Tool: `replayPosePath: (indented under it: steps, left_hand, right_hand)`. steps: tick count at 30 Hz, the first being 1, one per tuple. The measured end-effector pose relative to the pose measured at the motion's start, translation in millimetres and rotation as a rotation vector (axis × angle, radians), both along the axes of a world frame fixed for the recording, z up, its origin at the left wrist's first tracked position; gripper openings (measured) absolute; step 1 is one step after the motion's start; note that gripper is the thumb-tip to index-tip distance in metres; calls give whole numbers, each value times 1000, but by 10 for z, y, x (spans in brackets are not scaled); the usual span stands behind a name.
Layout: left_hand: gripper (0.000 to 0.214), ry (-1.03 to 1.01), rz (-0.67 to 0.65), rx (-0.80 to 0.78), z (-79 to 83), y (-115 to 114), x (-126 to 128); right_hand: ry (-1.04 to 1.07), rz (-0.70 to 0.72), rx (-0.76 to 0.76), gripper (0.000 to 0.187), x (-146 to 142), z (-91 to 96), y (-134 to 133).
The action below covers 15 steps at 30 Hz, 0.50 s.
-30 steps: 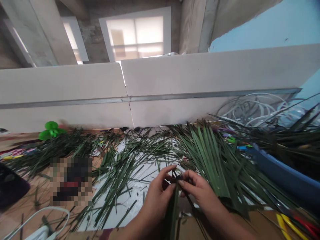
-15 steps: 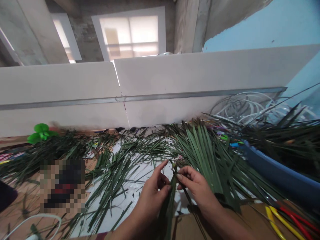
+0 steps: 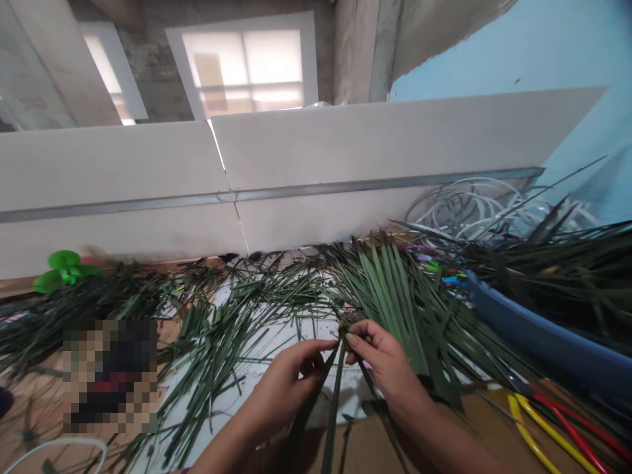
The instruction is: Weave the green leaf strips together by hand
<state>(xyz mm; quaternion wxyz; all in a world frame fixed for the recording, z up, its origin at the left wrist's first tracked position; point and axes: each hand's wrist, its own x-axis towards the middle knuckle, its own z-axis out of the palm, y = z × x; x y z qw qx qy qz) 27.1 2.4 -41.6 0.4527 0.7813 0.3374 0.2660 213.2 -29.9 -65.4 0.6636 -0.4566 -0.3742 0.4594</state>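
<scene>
Several long green leaf strips (image 3: pixel 334 409) hang down between my hands, joined at a small folded knot (image 3: pixel 342 326) at their top. My right hand (image 3: pixel 378 352) pinches the strips just under that knot with thumb and fingertips. From the other side, my left hand (image 3: pixel 299 372) is closed on a strip, its index fingertip touching the woven part by the knot. Cut leaf pieces (image 3: pixel 217 355) lie scattered on the white surface (image 3: pixel 257 375) beyond my left hand. Past my right hand rests a thick bundle of long leaves (image 3: pixel 395 296).
A blue basin (image 3: pixel 543 329) heaped with dark leaves (image 3: pixel 567 276) stands at right. Yellow-handled and red-handled tools (image 3: pixel 548 428) lie before it. Coiled white tubing (image 3: pixel 464 207) sits against the pale panel (image 3: pixel 345 145). A green plastic fan (image 3: pixel 65 271) is at far left, with a white cable (image 3: pixel 64 442) nearer.
My left index finger has come down from above the knot to its side, and the strips below are spread further apart. The whole view has shifted slightly.
</scene>
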Motion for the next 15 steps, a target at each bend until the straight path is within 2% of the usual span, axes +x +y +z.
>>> replayPosePath:
  steps: [4,7,11,15]
  left_hand:
    - [39,-1,5,-91,65,7,-15]
    - [33,-121,15,-277,77,1,28]
    - [44,-310,38,-513,30,-6,97]
    - [47,-377,49,-582,-37,-6,136]
  right_hand:
    - [16,16,-9,41,3,6,-2]
    - [6,58,-24,40,-2,12,-16]
    - [-15,124,-12,37,-39,4,-55]
    - [-24,153,-1,34,-77,-15,-79]
